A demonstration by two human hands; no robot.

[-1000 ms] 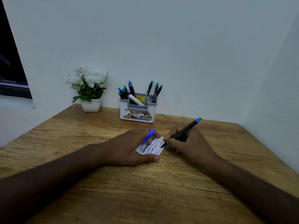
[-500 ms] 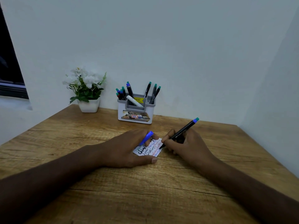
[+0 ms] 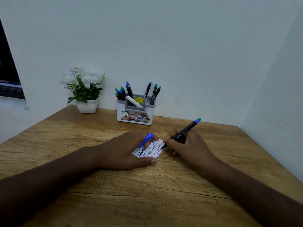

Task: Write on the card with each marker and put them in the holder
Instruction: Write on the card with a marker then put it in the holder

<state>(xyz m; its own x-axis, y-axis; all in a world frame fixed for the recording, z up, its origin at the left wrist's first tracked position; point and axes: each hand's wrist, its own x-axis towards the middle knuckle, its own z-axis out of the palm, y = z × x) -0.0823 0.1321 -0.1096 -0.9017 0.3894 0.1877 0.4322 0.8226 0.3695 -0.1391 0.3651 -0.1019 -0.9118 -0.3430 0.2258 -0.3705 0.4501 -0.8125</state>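
I see the card (image 3: 148, 150) lying flat near the middle of the wooden bench (image 3: 114, 202), its white face crowded with lines of black, red and blue writing. My left hand (image 3: 126, 151) lies over the card's left part, thumb stretched along its near edge, and its fingers (image 3: 144, 135) pinch a blue cap (image 3: 146, 139) that slants up over the card. My right hand (image 3: 188, 148) sits just beside the card's right edge; its fingers are curled round a black marker (image 3: 182, 133) in a writing grip, tip touching the card's right edge, the barrel tilting up and away to the right, ending in a blue and teal end. Toward the bench's far edge, against the wall, stands the white and grey holder (image 3: 136, 115): a cluster of markers in its left compartment, three more leaning in its right one, and a white marker (image 3: 134, 101) lying slanted across the middle section. Left of the holder, also at the far edge, sits a white pot of white flowers (image 3: 85, 90).
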